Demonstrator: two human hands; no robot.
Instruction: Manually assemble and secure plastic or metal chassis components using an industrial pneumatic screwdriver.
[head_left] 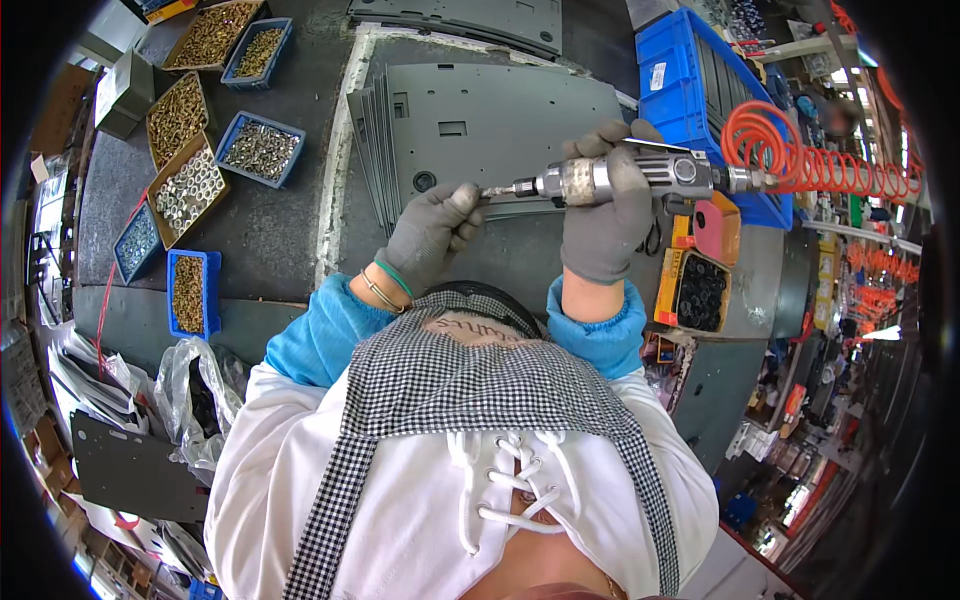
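White top (280,470) nearest, right fingers (628,174) wrap the drill (678,175).

A dark workbench (275,225) stands in a cluttered, brightly lit workshop (812,440).

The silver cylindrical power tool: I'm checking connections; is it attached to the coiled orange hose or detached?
Attached: the coiled orange hose meets the metal fitting at the rear of the silver cylindrical power tool.

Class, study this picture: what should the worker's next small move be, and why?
Probably ease the left hand clear of the bit before the power tool runs: that hand is closed at the bit's tip, while the right hand grips the tool, which connects to a red coiled hose.
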